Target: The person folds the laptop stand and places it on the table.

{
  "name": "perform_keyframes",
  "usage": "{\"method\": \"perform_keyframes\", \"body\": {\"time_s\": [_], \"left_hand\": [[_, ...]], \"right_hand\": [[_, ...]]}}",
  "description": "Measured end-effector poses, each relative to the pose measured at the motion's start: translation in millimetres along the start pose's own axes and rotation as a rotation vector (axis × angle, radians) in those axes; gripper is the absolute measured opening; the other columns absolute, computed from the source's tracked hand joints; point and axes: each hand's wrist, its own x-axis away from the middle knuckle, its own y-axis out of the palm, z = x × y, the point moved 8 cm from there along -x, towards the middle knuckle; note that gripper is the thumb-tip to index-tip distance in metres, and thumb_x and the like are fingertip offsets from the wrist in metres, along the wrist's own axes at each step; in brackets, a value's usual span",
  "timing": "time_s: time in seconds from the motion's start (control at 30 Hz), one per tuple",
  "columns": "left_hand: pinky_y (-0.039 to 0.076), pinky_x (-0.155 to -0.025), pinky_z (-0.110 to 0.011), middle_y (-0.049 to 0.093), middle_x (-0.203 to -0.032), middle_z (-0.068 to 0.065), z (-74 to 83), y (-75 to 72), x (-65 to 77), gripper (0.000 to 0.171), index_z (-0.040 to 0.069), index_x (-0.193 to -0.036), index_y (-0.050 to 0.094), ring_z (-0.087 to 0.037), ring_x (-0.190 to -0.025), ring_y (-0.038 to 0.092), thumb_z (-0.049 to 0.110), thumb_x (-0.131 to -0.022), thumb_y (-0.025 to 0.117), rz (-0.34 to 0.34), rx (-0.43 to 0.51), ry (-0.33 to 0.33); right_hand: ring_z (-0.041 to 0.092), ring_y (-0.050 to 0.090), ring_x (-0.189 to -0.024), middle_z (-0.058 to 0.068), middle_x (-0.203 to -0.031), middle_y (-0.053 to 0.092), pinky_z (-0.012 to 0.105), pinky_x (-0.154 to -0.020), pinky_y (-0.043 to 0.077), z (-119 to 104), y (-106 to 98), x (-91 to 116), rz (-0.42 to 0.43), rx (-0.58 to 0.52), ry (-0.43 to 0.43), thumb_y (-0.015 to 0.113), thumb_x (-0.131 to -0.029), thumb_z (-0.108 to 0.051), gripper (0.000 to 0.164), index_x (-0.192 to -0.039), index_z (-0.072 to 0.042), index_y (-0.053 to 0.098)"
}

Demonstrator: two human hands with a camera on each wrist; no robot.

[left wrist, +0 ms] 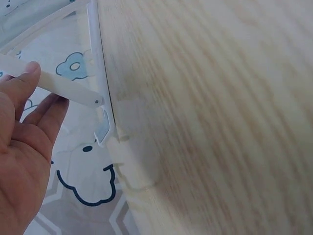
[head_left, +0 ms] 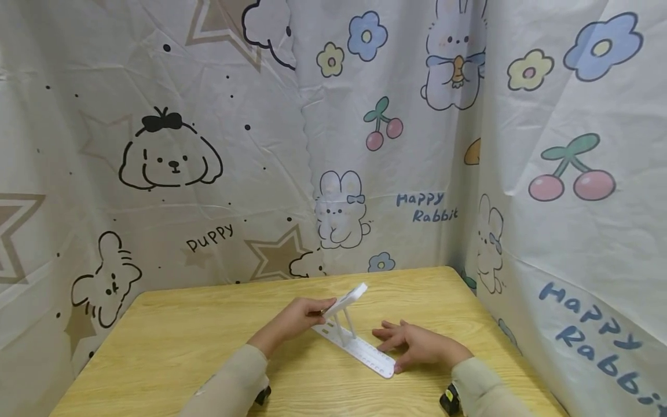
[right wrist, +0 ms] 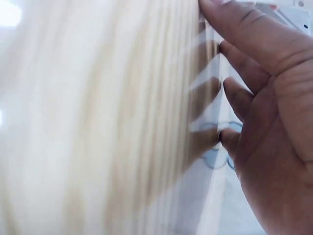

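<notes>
A white folding stand (head_left: 359,346) rests on the table, its long slotted base lying diagonally. Two thin struts (head_left: 344,327) rise from the base to a tilted upper plate (head_left: 354,297). My left hand (head_left: 299,315) pinches the lower left end of that plate between thumb and fingers; in the left wrist view the hand (left wrist: 29,132) grips the white plate (left wrist: 68,89) edge-on. At the base's near right end is my right hand (head_left: 419,344), fingers spread and fingertips down on the tabletop, thumb at the base's end. The right wrist view shows this hand (right wrist: 264,112) with loosely bent fingers.
The yellow wood-grain table (head_left: 198,330) extends around both hands. Behind it and along the right side hangs a printed curtain (head_left: 260,174) with cartoon animals, stars and cherries. A black wrist device (head_left: 449,399) sits at the right cuff.
</notes>
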Motion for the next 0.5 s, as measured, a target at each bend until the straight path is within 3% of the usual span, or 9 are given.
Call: {"method": "perform_keyframes", "body": {"time_s": [0.3, 0.5], "left_hand": [[0.057, -0.098, -0.036, 0.055, -0.149, -0.002, -5.4, -8.4, -0.6, 0.051, 0.017, -0.144, 0.059, -0.026, -0.132, 0.058, 0.003, -0.096, 0.068, 0.025, 0.013, -0.014], [0.058, -0.096, -0.034, 0.058, -0.146, -0.008, 1.5, -7.3, 1.1, 0.049, 0.014, -0.143, 0.06, -0.026, -0.128, 0.061, 0.001, -0.096, 0.067, 0.031, -0.048, 0.047]], "right_hand": [[0.034, 0.017, -0.157, -0.002, -0.161, 0.043, 0.067, -0.123, 0.004, -12, 7, -11, 0.008, 0.053, -0.016, 0.087, -0.076, -0.031, 0.056, -0.13, -0.027, 0.072], [0.036, 0.015, -0.157, -0.002, -0.161, 0.042, 0.069, -0.122, 0.001, -12, 4, -7, -0.009, -0.016, -0.011, 0.08, -0.085, -0.028, 0.047, -0.131, -0.026, 0.071]]}}
